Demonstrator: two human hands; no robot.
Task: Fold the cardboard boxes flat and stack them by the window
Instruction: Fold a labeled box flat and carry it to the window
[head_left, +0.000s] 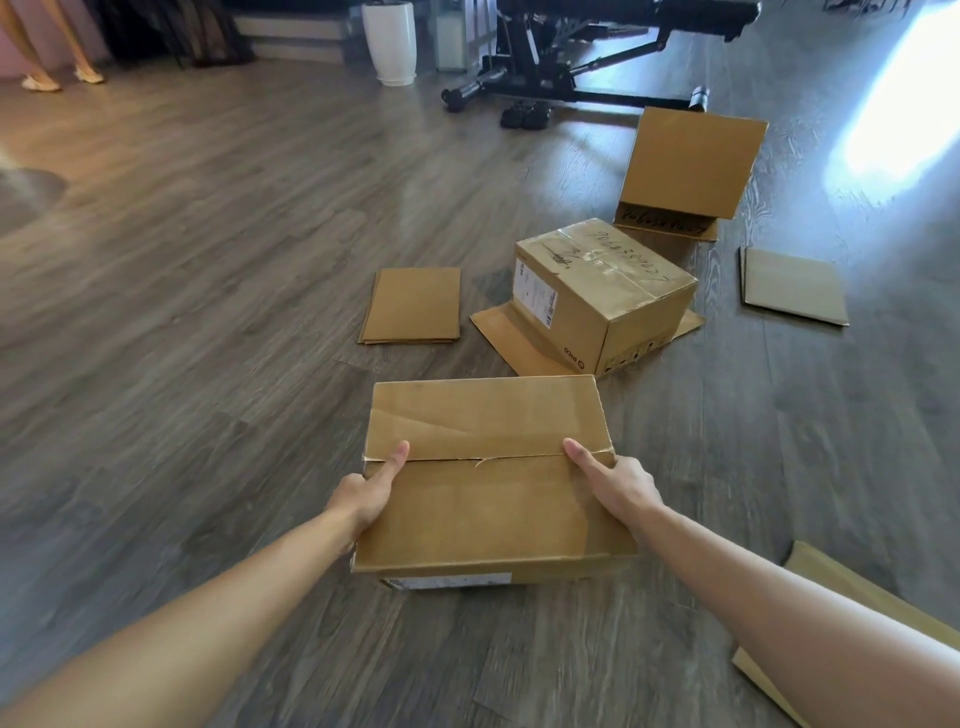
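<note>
Both hands grip the near box (488, 478), held just above the floor (208, 312). Left hand (366, 493) on its left edge, thumb lying on the top flap seam, fingers wrapped down the side. Right hand (615, 480) mirrors it on the right edge. Flaps closed, seam slightly torn. Behind it, a taped box (602, 291) stands on flat cardboard. Folded sheet (413, 306) to its left, another sheet (792, 286) on the right, open box (685, 171) farther back. White vase (389, 41) at the far wall.
</note>
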